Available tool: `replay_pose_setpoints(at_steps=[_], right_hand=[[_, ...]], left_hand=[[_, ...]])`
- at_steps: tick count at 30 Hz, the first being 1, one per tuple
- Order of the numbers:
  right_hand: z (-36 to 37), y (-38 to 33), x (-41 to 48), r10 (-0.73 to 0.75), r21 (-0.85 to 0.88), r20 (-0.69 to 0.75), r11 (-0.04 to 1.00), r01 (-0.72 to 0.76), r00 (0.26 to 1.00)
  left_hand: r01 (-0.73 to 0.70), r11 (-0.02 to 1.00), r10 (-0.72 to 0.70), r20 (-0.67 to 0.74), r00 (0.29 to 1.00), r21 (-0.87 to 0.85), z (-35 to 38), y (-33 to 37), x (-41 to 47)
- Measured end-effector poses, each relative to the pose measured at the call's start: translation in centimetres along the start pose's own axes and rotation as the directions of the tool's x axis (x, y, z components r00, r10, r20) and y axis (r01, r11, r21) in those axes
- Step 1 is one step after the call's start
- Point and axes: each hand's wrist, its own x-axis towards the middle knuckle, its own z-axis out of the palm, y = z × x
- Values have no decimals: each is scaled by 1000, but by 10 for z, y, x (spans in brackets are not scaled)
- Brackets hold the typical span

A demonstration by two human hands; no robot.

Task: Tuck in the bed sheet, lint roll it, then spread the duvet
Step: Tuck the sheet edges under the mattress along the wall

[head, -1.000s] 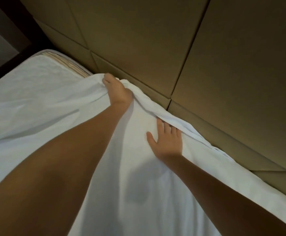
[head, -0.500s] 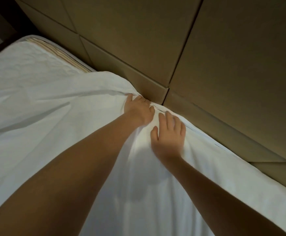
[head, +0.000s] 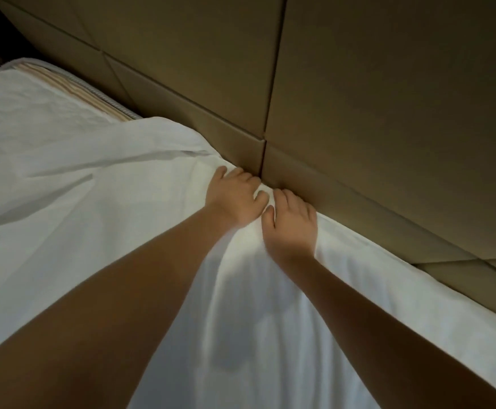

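The bed sheet lies over the mattress, edge at the headboard; left hand and right hand, side by side, clamp that edge. Light, limp cloth, I judge; hold the hem.

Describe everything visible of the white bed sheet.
The bed sheet is plain white cloth, lightly creased, spread over the mattress, with long folds running toward the far edge. At far left it stops short, leaving a striped mattress corner bare. Its edge meets the brown padded wall panel. There the left hand and right hand, side by side, grip the edge with curled fingers, their tips hidden. Both forearms cross above it.
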Motion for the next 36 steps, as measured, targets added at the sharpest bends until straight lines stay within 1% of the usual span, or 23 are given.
replay_pose_setpoints(at_steps=[3,6,8,9,11,13,14,16,18,20,21,23,25,27,28,29,30,31,32,33,34,35,36], right_hand=[[-12,25,-21,74,-138,-70,987,-83,995],[-16,44,-32,127,-173,15,977,-123,992],[-22,44,-19,167,-128,129,980,-150,978],[-27,43,-8,212,-117,269,976,-186,940],[-27,50,6,206,-65,426,978,-197,881],[-27,57,0,161,5,387,984,-176,908],[-32,57,-10,137,24,305,988,-151,942],[-35,61,-36,129,-8,87,992,-129,988],[-39,71,-55,237,-112,20,966,-234,971],[-43,79,-56,351,-160,68,928,-337,934],[-42,84,-55,340,-176,105,931,-319,934],[-46,90,-44,319,-231,290,938,-257,902],[-50,99,-29,298,-270,444,944,-191,845],[-55,100,-21,401,-223,500,916,-333,768],[-60,89,-22,447,-262,491,894,-363,747],[-61,75,-24,448,-317,391,886,-339,804],[-61,57,-24,379,-319,274,903,-288,884],[-61,36,-24,254,-258,235,947,-192,938],[-62,14,-22,109,-189,296,981,-53,949],[-62,-7,-18,-25,-112,406,991,77,914],[-60,-27,-10,-126,-31,493,986,162,861],[-57,-46,-1,-175,3,553,978,208,815],[-55,-65,8,-194,19,590,974,227,784]], left_hand=[[85,991,-101,155,983,107,-7,21,22],[152,980,-171,153,973,127,-3,28,29],[164,980,-165,-1,986,116,4,27,19],[150,981,-131,-143,981,125,6,30,9],[17,999,2,-335,942,52,15,41,-10],[-222,975,209,-313,927,-5,30,55,-26],[-270,962,250,-273,929,-36,33,61,-30],[-223,971,204,-190,960,-86,28,68,-30],[-145,987,137,-112,984,-69,22,77,-23],[-63,998,63,12,998,2,16,91,-12],[-29,999,27,62,998,30,14,96,-8],[-5,1000,2,111,994,28,12,101,-3],[7,999,-2,125,992,-37,13,96,-1],[37,982,-12,133,991,-188,9,90,-1],[69,944,-24,141,990,-323,4,88,-4],[126,850,-49,163,985,-511,-2,85,-8],[217,647,-79,219,972,-731,-11,82,-14],[292,380,-90,280,956,-878,-25,77,-23],[295,205,-145,269,952,-933,-33,65,-29],[299,189,-245,250,937,-935,-45,49,-35],[306,267,-347,205,915,-914,-54,27,-38],[316,348,-442,142,886,-883,-61,-1,-42],[329,349,-537,100,837,-877,-69,-30,-47]])
